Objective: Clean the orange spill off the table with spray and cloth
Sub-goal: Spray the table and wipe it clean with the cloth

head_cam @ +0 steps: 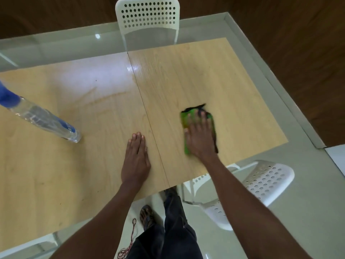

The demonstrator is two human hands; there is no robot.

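Observation:
My right hand (199, 139) lies flat with straight fingers on a green cloth (186, 118) with a black edge, pressing it onto the right half of the wooden table (233, 90). My left hand (136, 157) rests flat and open on the table just left of the seam, holding nothing. A clear spray bottle (43, 118) with a blue head stands at the left side, well apart from both hands. A faint streaky wet mark (104, 100) shows on the table's left half, beyond my left hand. No bright orange patch stands out.
A white perforated chair (149, 15) stands at the far edge. Another white chair (267, 180) sits at the near right corner, under my right forearm. A cord (128, 245) lies on the floor by my feet. The table's right edge is close to the cloth.

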